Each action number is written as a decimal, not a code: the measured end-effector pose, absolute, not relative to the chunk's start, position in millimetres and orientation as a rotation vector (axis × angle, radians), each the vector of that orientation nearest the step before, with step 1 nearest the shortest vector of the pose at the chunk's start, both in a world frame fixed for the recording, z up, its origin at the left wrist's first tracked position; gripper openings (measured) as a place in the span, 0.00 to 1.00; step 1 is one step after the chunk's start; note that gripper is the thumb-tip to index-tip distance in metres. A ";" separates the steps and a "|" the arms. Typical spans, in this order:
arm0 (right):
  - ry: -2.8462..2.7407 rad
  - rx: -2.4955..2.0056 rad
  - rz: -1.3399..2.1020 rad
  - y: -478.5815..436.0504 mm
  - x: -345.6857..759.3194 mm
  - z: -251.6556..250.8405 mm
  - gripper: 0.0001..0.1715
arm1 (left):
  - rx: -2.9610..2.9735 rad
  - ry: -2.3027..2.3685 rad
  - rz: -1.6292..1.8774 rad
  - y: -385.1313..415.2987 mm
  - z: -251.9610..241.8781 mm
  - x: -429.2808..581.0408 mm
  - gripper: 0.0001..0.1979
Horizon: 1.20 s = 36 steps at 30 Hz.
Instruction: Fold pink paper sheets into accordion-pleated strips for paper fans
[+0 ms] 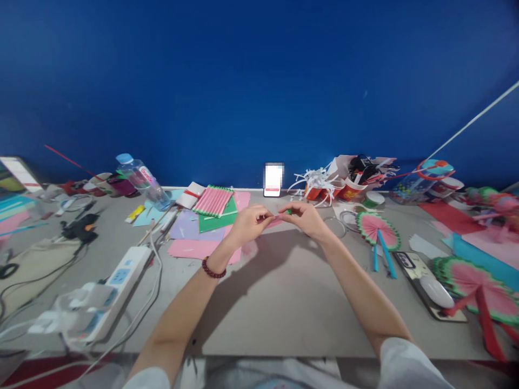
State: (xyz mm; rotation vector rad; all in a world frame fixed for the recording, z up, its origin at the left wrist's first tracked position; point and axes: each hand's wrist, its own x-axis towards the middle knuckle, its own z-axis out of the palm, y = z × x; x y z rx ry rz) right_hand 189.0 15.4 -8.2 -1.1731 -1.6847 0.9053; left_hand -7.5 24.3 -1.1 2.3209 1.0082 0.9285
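Observation:
Over the middle of the grey table, my left hand (252, 221) and my right hand (305, 217) pinch a small pink paper piece (275, 220) between them. A bit of green shows by the right fingertips. The piece is mostly covered by the fingers, so its shape is hard to make out. A red bead bracelet (213, 268) circles my left wrist. Left of my left hand, a pink pleated paper with green edges (214, 201) lies on green paper (219, 219), with purple and pink sheets (194, 248) around it.
A lit phone (272, 181) stands against the blue wall. Left are a bottle (144, 178), a power strip (119, 283) with cables, and a glue gun (83, 228). Right are cups of paper strips (316, 186), paper fans (379, 229), and a mouse (436, 292) on a phone (413, 270).

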 end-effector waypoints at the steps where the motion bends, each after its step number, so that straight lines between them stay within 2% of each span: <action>1: -1.683 -1.176 0.894 15.6 189.0 -7.9 0.14 | 2.328 0.996 0.907 24.3 -0.3 -7.9 0.14; 16: -1.482 -1.182 0.981 21.4 203.4 -5.5 0.16 | 1.987 1.053 0.814 40.9 4.6 -31.8 0.16; 28: -1.550 -1.203 0.885 21.8 202.0 -8.9 0.12 | 2.121 1.044 0.941 41.1 -0.3 -25.9 0.07; 36: -1.690 -1.217 0.761 17.2 197.9 -4.1 0.11 | 2.170 1.039 0.884 35.1 2.1 -20.1 0.10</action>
